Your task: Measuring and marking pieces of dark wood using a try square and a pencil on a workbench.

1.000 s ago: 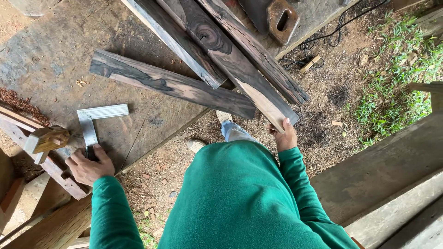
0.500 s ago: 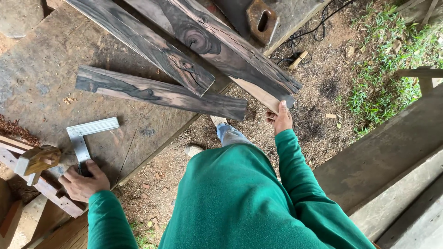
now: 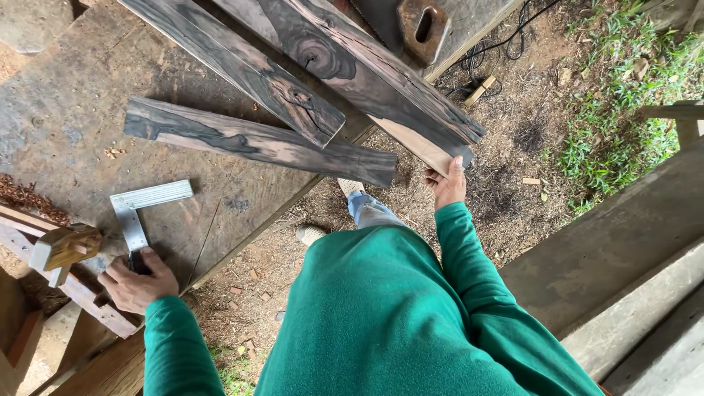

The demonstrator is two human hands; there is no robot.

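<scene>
My right hand (image 3: 447, 183) grips the near end of a long dark, streaked plank (image 3: 381, 84) that juts over the edge of the workbench (image 3: 66, 103). Two more dark planks lie beside it: a long one (image 3: 235, 70) and a shorter one (image 3: 257, 143) lying across the bench. My left hand (image 3: 138, 282) rests on the bench's near corner, its fingers on the dark handle end of a metal try square (image 3: 143, 209). Green sleeves cover both my arms.
A wooden marking gauge (image 3: 64, 249) sits left of the try square. A hand saw handle (image 3: 424, 28) lies at the bench's far end. Black cable (image 3: 506, 48) runs over the dirt ground, grass (image 3: 623, 125) grows at right, and a concrete ledge (image 3: 623, 249) lies lower right.
My right hand slid the long plank up and left across the bench, so its end now overlaps the others more. My left hand stayed on the try square.
</scene>
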